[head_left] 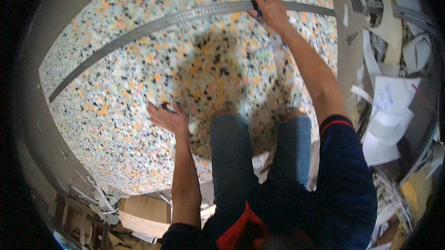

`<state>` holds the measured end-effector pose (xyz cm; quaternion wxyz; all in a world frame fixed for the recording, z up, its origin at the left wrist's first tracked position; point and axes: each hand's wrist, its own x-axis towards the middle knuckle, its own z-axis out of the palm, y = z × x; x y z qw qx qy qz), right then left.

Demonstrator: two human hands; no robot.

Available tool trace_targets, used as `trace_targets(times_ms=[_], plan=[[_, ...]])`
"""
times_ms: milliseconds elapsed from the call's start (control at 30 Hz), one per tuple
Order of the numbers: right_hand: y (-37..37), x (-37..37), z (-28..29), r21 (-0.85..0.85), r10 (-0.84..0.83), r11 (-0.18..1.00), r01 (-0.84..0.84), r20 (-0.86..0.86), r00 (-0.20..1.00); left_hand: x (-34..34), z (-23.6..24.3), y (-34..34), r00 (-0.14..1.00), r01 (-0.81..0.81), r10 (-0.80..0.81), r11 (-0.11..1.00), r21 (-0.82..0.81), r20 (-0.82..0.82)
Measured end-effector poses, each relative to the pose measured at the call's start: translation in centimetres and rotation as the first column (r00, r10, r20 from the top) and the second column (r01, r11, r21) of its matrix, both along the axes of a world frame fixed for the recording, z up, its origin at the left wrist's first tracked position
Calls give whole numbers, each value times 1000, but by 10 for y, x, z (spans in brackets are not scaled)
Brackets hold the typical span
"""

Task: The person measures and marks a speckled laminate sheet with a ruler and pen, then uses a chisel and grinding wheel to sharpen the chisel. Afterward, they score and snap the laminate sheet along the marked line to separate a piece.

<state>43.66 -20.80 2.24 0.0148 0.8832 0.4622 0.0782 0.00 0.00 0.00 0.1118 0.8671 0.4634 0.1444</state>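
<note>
A large speckled foam sheet (120, 138) in white, orange, black and green lies under both hands. Across its far part runs a long grey metal ruler (185, 16), bowed by the lens. My right hand (272, 12) is at the ruler toward its right end, fingers curled. Something slim and dark shows at those fingers, with a bit of blue; its kind is too small to make out. Resting on the sheet at the near left, my left hand (170, 119) has its fingers spread and holds no tool. A small dark blue band or patch shows by its fingers.
My knees in blue jeans (231, 148) are on the near part of the sheet. White paper pieces (384, 115) and scraps are piled along the right side. A wooden box or board (143, 215) stands at the near left, among more offcuts.
</note>
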Motion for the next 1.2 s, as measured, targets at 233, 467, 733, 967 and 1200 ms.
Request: trace_targets(times_ms=[233, 467, 733, 967, 1200], plan=[[-53, -99, 139, -92, 48, 992, -81, -316, 948, -38, -22, -16, 983, 166, -151, 974, 154, -101], [-116, -203, 237, 229, 76, 972, -51, -103, 992, -34, -17, -22, 992, 120, -110, 975, 188, -61], [-200, -364, 219, 388, -391, 817, 427, -173, 904, -35, -17, -17, 994, 100, -104, 986, 134, 23], [-157, -500, 100, 516, -611, 512, 687, -344, 713, -41, 14, -15, 997, 55, -65, 979, -197, -44], [-130, -564, 46, 323, -585, 453, 831, -596, 551, 79, 54, -17, 771, 620, -492, 725, -300, 404]])
